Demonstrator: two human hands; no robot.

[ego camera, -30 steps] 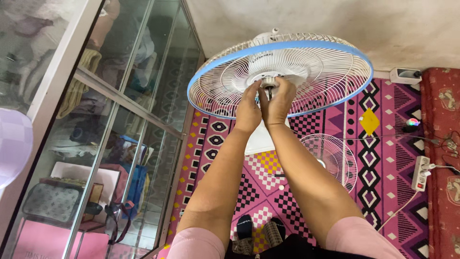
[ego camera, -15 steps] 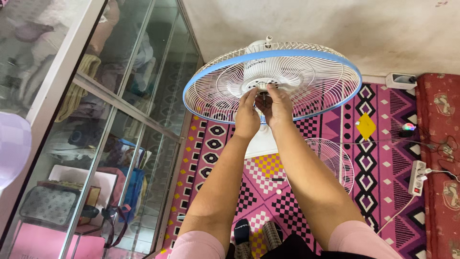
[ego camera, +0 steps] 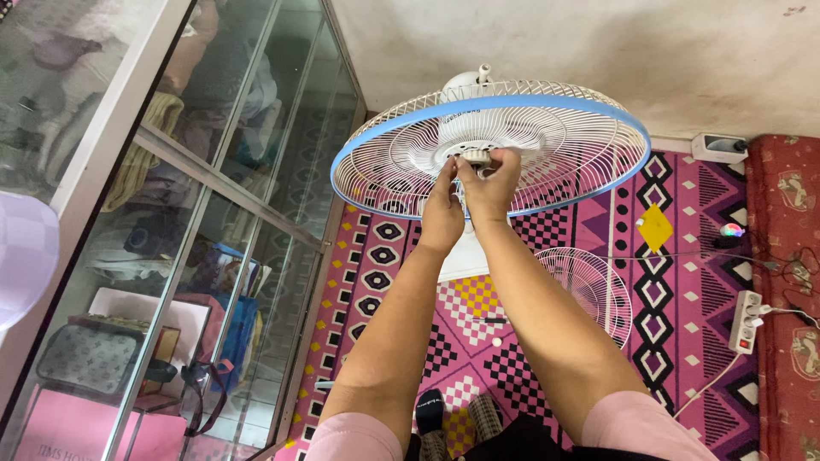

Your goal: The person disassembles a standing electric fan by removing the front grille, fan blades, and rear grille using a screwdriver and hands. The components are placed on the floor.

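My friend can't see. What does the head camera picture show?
Both bare hands, left hand and right hand, pinch the hub of a white wire fan guard with a blue rim. Another white wire guard lies below on the pink patterned carpet.

You are in a room at home: a bright pink patterned rug (ego camera: pixel 683 256) covers the floor, and a glass cabinet (ego camera: pixel 196 256) holds bags.

fan guard (ego camera: pixel 581 141): white wire, blue rim | rug (ego camera: pixel 675 213): pink-purple, black-white geometric | sleeves (ego camera: pixel 636 427): pink
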